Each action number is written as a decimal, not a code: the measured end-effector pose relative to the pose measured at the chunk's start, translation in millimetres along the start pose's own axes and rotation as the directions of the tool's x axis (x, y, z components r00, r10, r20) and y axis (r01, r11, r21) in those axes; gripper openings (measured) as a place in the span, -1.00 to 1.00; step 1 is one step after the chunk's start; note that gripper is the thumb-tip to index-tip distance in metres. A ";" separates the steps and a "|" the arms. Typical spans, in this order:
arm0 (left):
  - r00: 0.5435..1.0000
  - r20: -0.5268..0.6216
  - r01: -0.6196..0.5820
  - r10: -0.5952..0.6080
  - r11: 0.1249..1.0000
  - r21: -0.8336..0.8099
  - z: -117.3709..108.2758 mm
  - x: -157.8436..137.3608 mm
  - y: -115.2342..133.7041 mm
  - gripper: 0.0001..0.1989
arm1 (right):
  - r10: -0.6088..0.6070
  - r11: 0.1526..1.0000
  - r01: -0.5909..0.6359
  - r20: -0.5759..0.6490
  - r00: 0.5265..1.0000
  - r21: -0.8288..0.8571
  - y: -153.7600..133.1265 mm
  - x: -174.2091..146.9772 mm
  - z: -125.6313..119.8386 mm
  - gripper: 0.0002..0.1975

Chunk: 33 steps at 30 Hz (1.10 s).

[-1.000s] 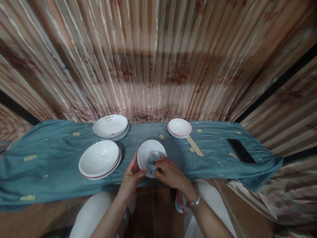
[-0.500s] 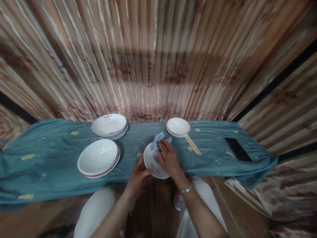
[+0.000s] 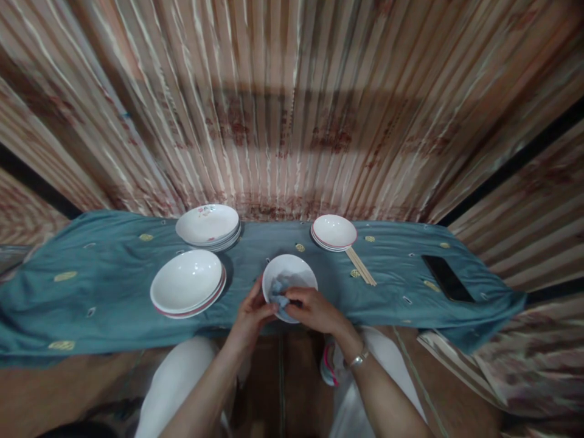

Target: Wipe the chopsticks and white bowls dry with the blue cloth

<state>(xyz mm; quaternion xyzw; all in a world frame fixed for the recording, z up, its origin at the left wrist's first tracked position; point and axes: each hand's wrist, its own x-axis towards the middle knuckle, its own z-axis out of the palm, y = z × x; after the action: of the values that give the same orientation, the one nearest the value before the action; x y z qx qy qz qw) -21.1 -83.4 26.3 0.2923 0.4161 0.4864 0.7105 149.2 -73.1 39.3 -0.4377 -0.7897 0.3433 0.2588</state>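
Note:
A white bowl [image 3: 296, 267] is at the front edge of the table, tilted a little towards me. My left hand [image 3: 252, 313] grips its left side, the thumb on the rim and the fingers around the outside. Inside the bowl, a crumpled light blue cloth [image 3: 280, 292] is pressed against the inner wall by my right hand [image 3: 312, 309], whose fingers are closed on it. Part of the cloth is hidden under those fingers. A bracelet circles my right wrist.
Stacked large bowls [image 3: 187, 283] stand on the left, with stacked plates [image 3: 207, 222] behind them. Small dishes [image 3: 334, 231] sit back right, chopsticks [image 3: 361, 267] beside them. A black phone [image 3: 447, 278] lies farther right on the teal tablecloth [image 3: 114, 292]. A pleated curtain hangs behind.
My right hand has moved the cloth from the bowl's far rim down to its near inner side. The left hand keeps its hold. The view has shifted slightly.

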 end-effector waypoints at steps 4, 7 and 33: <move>0.998 -0.042 -0.041 0.043 0.998 0.047 0.5 -0.1 -0.2 -0.03 | 0.037 0.934 -0.061 -0.075 0.997 -0.351 3.2 -5.7 0.9 -0.86; 0.998 -0.047 -0.050 0.052 0.997 0.055 1.5 1.6 -1.8 -0.02 | 0.028 0.843 -0.130 -0.199 0.980 -0.522 9.0 -3.4 3.9 -0.86; 0.992 0.127 0.005 -0.015 0.997 0.072 13.8 -2.1 -12.3 -0.18 | -0.098 0.982 0.025 -0.388 0.917 -0.190 5.7 9.4 5.3 -0.65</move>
<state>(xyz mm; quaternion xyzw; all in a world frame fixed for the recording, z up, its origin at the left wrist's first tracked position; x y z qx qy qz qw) -4.0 -89.9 23.6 0.3457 0.3885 0.4481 0.7272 143.8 -64.5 32.6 -0.4945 -0.7624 0.1665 0.3828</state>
